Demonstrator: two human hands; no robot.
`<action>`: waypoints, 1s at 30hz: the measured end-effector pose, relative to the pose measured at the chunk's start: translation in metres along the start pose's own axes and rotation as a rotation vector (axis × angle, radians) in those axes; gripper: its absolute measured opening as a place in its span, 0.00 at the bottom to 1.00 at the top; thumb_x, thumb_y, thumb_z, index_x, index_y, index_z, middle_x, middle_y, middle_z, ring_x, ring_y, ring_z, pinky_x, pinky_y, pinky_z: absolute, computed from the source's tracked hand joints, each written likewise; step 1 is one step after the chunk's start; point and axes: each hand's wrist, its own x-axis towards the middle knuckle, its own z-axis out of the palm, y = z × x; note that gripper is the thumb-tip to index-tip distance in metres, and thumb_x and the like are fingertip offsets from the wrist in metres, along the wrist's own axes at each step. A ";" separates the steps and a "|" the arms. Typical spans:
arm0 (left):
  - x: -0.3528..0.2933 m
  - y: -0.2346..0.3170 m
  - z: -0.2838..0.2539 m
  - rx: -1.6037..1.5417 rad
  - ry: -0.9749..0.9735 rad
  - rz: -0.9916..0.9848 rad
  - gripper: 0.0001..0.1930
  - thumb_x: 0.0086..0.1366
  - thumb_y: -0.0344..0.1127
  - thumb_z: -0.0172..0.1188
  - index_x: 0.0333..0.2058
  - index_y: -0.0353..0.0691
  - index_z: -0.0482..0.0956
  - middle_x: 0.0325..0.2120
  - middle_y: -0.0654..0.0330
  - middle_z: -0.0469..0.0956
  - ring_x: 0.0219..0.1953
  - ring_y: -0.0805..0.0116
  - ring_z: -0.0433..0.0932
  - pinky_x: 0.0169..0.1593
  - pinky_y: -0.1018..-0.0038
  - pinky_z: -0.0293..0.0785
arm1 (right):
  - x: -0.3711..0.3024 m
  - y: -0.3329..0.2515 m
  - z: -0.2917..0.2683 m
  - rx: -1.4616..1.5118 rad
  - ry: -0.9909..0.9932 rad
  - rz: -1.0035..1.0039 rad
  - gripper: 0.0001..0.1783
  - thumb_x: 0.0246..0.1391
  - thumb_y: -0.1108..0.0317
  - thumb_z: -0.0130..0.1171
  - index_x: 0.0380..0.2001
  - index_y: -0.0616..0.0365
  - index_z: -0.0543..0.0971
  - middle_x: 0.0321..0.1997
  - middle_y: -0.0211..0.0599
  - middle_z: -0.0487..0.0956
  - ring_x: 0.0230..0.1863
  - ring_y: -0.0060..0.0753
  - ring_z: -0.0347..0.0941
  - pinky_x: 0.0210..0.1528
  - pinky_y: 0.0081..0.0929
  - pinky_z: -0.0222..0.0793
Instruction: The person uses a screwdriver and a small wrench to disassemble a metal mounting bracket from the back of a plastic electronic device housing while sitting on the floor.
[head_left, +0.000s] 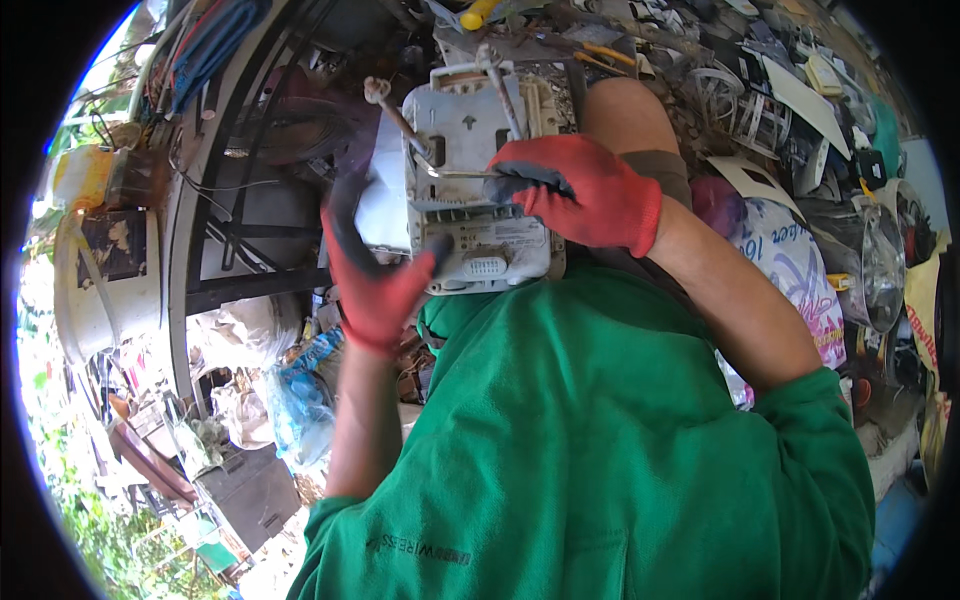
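Observation:
A pale grey metal equipment housing [470, 110] lies in front of my body, with a handle at its far end and a label and oval connector at its near end. Two long rusty bolts [400, 120] rise from its far half, tilted. My right hand [575, 190], in a red and black work glove, is closed around a thin metal hex key [455, 175]; the tip reaches the foot of the left bolt. My left hand [375, 260], gloved alike and slightly blurred, is at the housing's left side with thumb and fingers spread, holding nothing.
Dark metal framing [240, 295] stands on the left, beside a white drum-like container [110, 280]. Scrap parts and a white panel [805, 100] are heaped at the far right. A printed plastic bag [790, 270] lies right of my leg. Blue plastic [300, 410] sits at lower left.

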 end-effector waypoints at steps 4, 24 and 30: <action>0.085 -0.049 -0.005 -0.595 -0.639 -0.166 0.61 0.43 0.62 0.79 0.69 0.34 0.59 0.66 0.47 0.63 0.70 0.53 0.61 0.71 0.61 0.56 | 0.034 -0.038 -0.025 -0.082 0.130 -0.065 0.17 0.56 0.76 0.55 0.50 0.61 0.77 0.34 0.40 0.83 0.33 0.31 0.80 0.40 0.30 0.77; 0.123 0.057 0.145 -0.306 -0.262 0.132 0.26 0.47 0.43 0.79 0.41 0.35 0.78 0.40 0.53 0.76 0.48 0.55 0.73 0.53 0.62 0.71 | -0.116 -0.079 -0.068 0.093 0.540 0.934 0.19 0.66 0.69 0.49 0.58 0.60 0.76 0.33 0.30 0.77 0.25 0.20 0.71 0.27 0.22 0.69; 0.123 0.062 0.149 -0.135 -0.262 0.187 0.26 0.48 0.46 0.80 0.39 0.36 0.80 0.37 0.53 0.78 0.45 0.55 0.75 0.51 0.62 0.71 | -0.091 -0.064 -0.088 0.110 0.359 1.075 0.22 0.65 0.71 0.48 0.61 0.60 0.75 0.32 0.28 0.76 0.23 0.20 0.72 0.22 0.21 0.68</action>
